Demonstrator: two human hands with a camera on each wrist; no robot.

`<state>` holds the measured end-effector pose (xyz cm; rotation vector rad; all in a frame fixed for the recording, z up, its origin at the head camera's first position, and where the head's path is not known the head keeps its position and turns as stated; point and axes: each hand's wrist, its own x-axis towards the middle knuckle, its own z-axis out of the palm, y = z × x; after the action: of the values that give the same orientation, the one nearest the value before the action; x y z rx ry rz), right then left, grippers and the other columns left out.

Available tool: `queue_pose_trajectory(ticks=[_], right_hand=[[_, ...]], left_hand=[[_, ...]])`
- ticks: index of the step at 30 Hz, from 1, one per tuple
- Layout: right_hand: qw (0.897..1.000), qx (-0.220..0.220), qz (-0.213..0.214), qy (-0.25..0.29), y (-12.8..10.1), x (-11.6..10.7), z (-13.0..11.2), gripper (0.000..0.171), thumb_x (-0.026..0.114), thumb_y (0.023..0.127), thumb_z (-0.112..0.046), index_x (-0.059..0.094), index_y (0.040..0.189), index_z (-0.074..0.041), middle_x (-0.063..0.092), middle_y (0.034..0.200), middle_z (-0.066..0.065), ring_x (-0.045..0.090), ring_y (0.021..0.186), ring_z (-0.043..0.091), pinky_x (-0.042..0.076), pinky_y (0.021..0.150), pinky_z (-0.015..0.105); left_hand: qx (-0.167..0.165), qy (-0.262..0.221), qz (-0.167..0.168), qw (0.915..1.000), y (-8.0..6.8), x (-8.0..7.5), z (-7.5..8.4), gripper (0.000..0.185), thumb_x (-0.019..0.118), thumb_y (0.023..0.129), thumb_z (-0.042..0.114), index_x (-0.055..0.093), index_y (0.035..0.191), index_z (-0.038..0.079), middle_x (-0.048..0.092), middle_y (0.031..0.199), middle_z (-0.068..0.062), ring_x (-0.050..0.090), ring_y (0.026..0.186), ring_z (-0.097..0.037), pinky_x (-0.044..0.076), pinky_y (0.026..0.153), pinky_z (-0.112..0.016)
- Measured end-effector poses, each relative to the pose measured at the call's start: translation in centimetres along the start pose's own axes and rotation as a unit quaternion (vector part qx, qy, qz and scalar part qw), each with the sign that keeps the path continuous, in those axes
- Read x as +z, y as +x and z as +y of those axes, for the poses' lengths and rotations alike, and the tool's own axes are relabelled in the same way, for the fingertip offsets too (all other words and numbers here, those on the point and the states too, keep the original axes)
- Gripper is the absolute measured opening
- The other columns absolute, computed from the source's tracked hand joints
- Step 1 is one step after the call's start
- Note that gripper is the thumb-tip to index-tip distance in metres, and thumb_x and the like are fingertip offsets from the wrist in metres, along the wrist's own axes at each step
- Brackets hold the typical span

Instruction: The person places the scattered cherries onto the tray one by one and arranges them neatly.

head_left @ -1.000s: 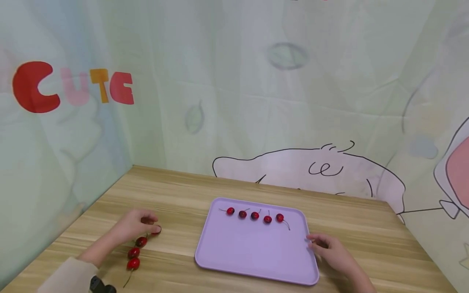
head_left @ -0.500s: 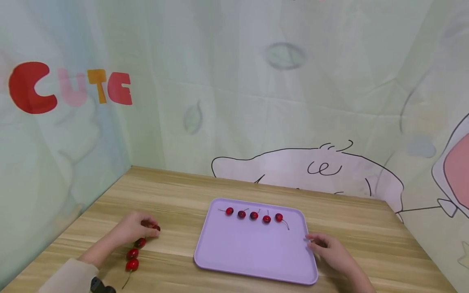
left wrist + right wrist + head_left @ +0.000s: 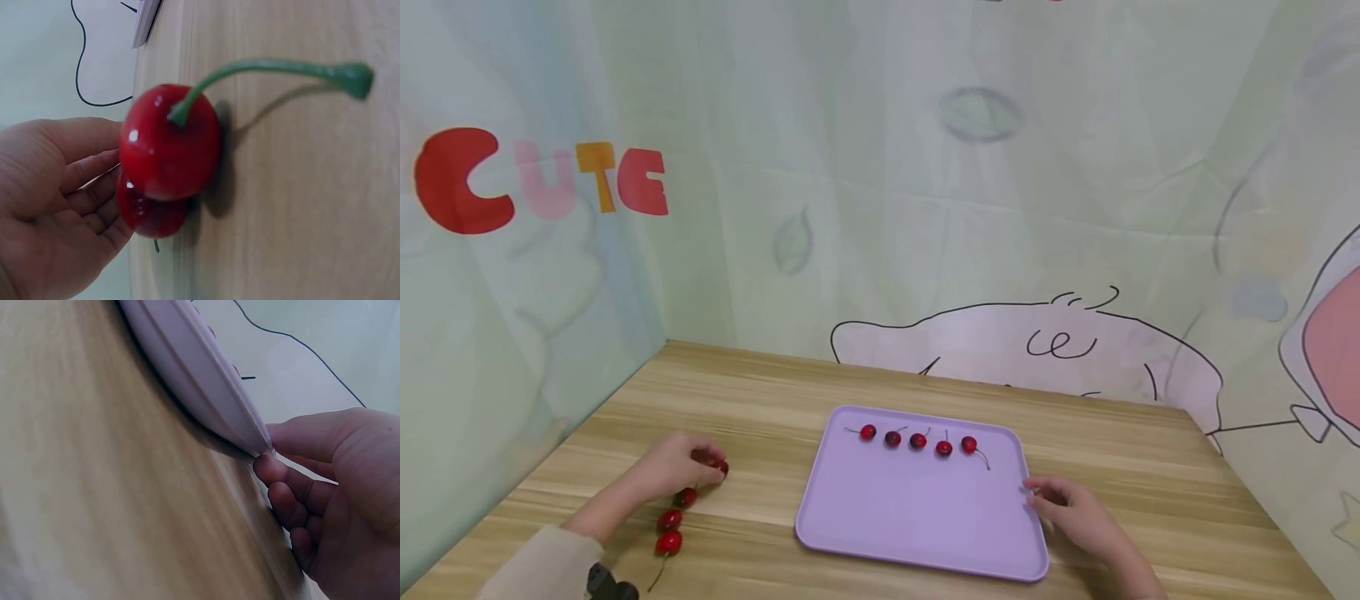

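A lilac tray [image 3: 917, 525] lies on the wooden table [image 3: 760, 392], with several red cherries [image 3: 917, 440] in a row along its far side. My left hand [image 3: 709, 463] rests on the table left of the tray, fingers curled round a cherry [image 3: 722, 467]. Three more cherries [image 3: 669, 520] lie in a line just in front of that hand. The left wrist view shows one of these cherries [image 3: 169, 140] close up with a green stem, and my curled left hand [image 3: 56, 200] behind it. My right hand [image 3: 1036, 493] pinches the tray's right rim [image 3: 206, 394], thumb above and fingers [image 3: 281, 481] below.
Cloth walls with cartoon drawings and the word CUTE [image 3: 542, 179] enclose the table at the back and on both sides. Bare wood stretches behind the tray and to its right [image 3: 1150, 492].
Hardly anything differs: both hands stay where they were, and the left fingers cover slightly more of the cherry.
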<state>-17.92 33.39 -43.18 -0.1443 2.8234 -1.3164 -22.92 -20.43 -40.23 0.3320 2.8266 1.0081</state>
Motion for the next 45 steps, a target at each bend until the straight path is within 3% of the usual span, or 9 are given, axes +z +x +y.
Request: queue_pose_trajectory(ticks=[15, 17, 22, 27, 34, 40, 45], right_hand=[[1.000, 0.012, 0.003, 0.000, -0.1, 0.0, -0.4, 0.032, 0.067, 0.090, -0.016, 0.065, 0.116, 0.001, 0.063, 0.091, 0.003, 0.051, 0.078, 0.009, 0.044, 0.066, 0.023], [1.000, 0.007, 0.001, 0.005, -0.1, 0.0, -0.3, 0.032, 0.067, 0.089, -0.015, 0.065, 0.116, 0.002, 0.062, 0.089, 0.004, 0.050, 0.077, 0.009, 0.044, 0.065, 0.023], [1.000, 0.000, -0.002, 0.011, -0.1, -0.1, -0.1, 0.032, 0.067, 0.089, -0.015, 0.065, 0.116, 0.003, 0.061, 0.087, 0.005, 0.049, 0.073, 0.007, 0.043, 0.063, 0.023], [1.000, -0.001, -0.003, 0.014, -0.1, 0.0, -0.2, 0.033, 0.067, 0.089, -0.016, 0.065, 0.116, 0.003, 0.061, 0.087, 0.005, 0.050, 0.071, 0.007, 0.044, 0.060, 0.024], [1.000, -0.003, -0.001, 0.013, -0.1, 0.1, -0.3, 0.032, 0.068, 0.089, -0.015, 0.065, 0.115, 0.003, 0.062, 0.088, 0.005, 0.051, 0.075, 0.007, 0.044, 0.064, 0.023], [1.000, 0.003, 0.000, 0.015, -0.1, 0.1, -0.2, 0.032, 0.067, 0.089, -0.014, 0.065, 0.115, 0.003, 0.062, 0.089, 0.006, 0.051, 0.076, 0.007, 0.044, 0.065, 0.023], [1.000, 0.005, 0.000, 0.010, 0.0, 0.0, -0.2, 0.032, 0.067, 0.089, -0.015, 0.065, 0.116, 0.002, 0.062, 0.089, 0.005, 0.051, 0.076, 0.008, 0.044, 0.064, 0.023]], left_hand=[[-0.002, 0.007, -0.001, 1.0000, 0.2, -0.3, 1.1, 0.031, 0.072, 0.080, 0.011, 0.066, 0.106, -0.005, 0.066, 0.092, -0.006, 0.059, 0.083, -0.019, 0.051, 0.071, -0.036], [0.016, 0.004, 0.004, 0.9998, 0.4, -0.5, 1.6, 0.030, 0.072, 0.081, 0.010, 0.066, 0.106, -0.005, 0.066, 0.093, -0.007, 0.059, 0.084, -0.020, 0.051, 0.072, -0.036], [0.070, -0.001, 0.018, 0.9974, 0.8, -1.1, 3.7, 0.025, 0.072, 0.081, 0.008, 0.067, 0.103, -0.003, 0.067, 0.095, -0.007, 0.060, 0.088, -0.022, 0.051, 0.076, -0.040], [0.074, -0.011, 0.018, 0.9970, 1.3, -0.9, 6.5, 0.026, 0.073, 0.082, 0.010, 0.068, 0.105, 0.001, 0.067, 0.099, -0.007, 0.061, 0.095, -0.027, 0.052, 0.082, -0.044], [0.123, -0.035, -0.003, 0.9919, 2.0, 0.5, 10.0, 0.024, 0.076, 0.080, 0.010, 0.069, 0.102, 0.002, 0.069, 0.096, -0.005, 0.063, 0.095, -0.025, 0.051, 0.087, -0.046], [0.174, -0.059, -0.020, 0.9828, 3.0, 2.0, 12.2, 0.020, 0.075, 0.080, 0.007, 0.069, 0.098, 0.004, 0.068, 0.093, -0.002, 0.063, 0.093, -0.021, 0.050, 0.088, -0.046], [0.198, -0.081, -0.032, 0.9764, 3.8, 3.5, 13.7, 0.021, 0.076, 0.078, 0.007, 0.071, 0.098, 0.003, 0.069, 0.095, -0.003, 0.062, 0.094, -0.021, 0.051, 0.088, -0.043]])
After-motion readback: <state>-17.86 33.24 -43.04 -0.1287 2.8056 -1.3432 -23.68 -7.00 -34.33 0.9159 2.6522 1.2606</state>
